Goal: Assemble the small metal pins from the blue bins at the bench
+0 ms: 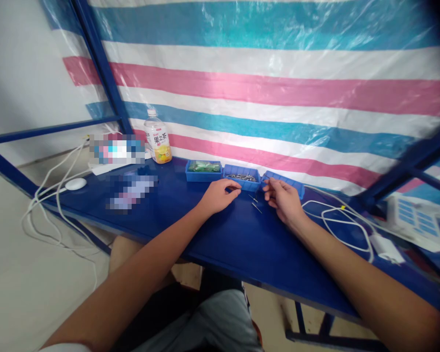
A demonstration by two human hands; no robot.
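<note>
My left hand (223, 194) rests low over the table in front of the middle blue bin (254, 186), fingers bent together and the thumb close to the index finger. Anything between its fingertips is too small to make out. Just in front of the right blue bin (296, 187) is my right hand (284, 199), its fingers curled in and the thumb near the index finger; what it pinches, if anything, cannot be seen. Several thin metal pieces (242, 177) fill the middle bin. Two similar slim metal pins (257, 208) lie on the tabletop between my hands.
The left blue bin (190, 176) holds green plastic-wrapped items (204, 167). A drink bottle (159, 139) stands at the back left. White cables (346, 239) and an adapter (387, 248) lie right. A striped plastic sheet (242, 88) hangs behind the blue table (234, 244).
</note>
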